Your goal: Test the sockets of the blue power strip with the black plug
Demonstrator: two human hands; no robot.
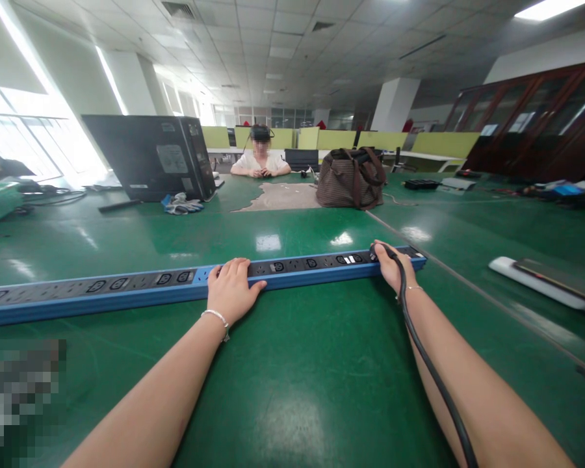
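Observation:
A long blue power strip point(302, 281) with black sockets lies across the green table, running from the left edge to right of centre. My left hand point(231, 286) grips it near its middle, fingers over the top and thumb along the near side. At the strip's right end, my right hand point(392, 266) is closed around a black plug point(374, 252) against the socket face. Fingers hide much of the plug, so how deep it sits cannot be made out. From it a black cable point(422, 344) runs down along my right forearm.
A black computer case point(151, 159) stands at the back left, gloves point(181, 204) beside it. A brown bag point(348, 179) sits at the back. Across the table is a seated person point(260, 159). To the right lies a long white object point(536, 283); a green basket point(0, 201) is far left.

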